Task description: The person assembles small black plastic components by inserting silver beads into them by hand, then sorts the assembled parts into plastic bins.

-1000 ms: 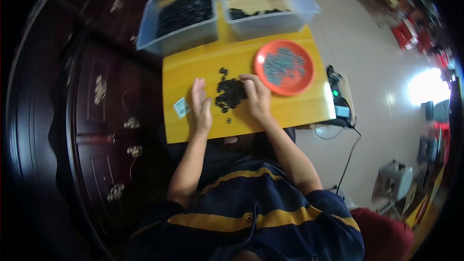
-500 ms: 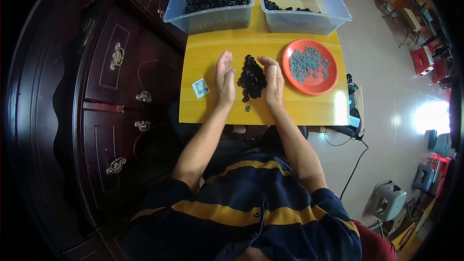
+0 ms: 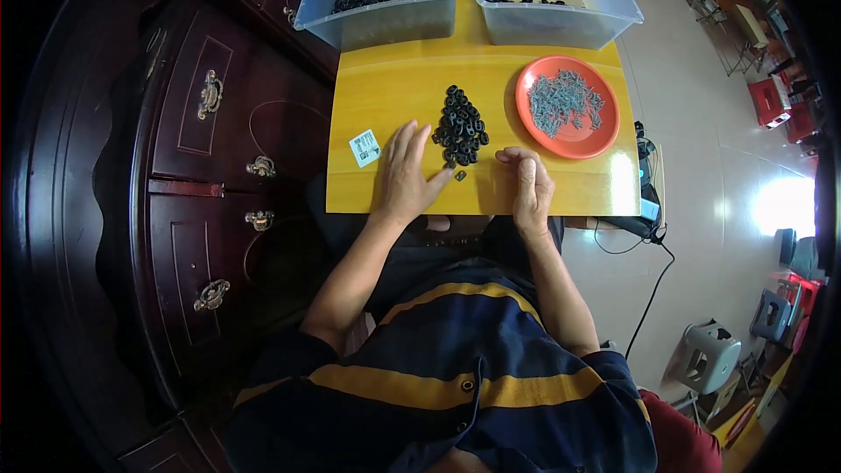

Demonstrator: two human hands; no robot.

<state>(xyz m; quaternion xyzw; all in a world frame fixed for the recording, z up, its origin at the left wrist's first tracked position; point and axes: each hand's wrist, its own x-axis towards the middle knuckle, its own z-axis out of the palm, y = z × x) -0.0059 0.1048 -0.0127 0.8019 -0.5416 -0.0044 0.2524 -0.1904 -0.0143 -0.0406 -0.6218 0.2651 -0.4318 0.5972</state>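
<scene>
A small pile of black oval plastic pieces (image 3: 460, 127) lies on the yellow tabletop (image 3: 385, 79) in front of me. One small dark piece (image 3: 461, 175) sits apart at the pile's near end. My left hand (image 3: 408, 173) rests open at the pile's left side, fingers spread, thumb pointing toward the near pieces. To the right of the pile, my right hand (image 3: 528, 182) is held with its fingers curled in. Whatever it may hold is hidden. Beyond it stands an orange-red plate (image 3: 574, 152) heaped with small grey screw-like pieces (image 3: 561, 105).
At the far edge stand two clear plastic tubs: the left tub (image 3: 385, 28) is full of black pieces, the right tub (image 3: 561, 31) holds only some. A white printed label (image 3: 364, 148) lies left of my left hand. A dark wooden cabinet (image 3: 206, 210) borders the table's left.
Both hands have moved apart from around the pile and nearer to me. The left has spread flat, and the right's fingers have curled. My view has shifted slightly.
</scene>
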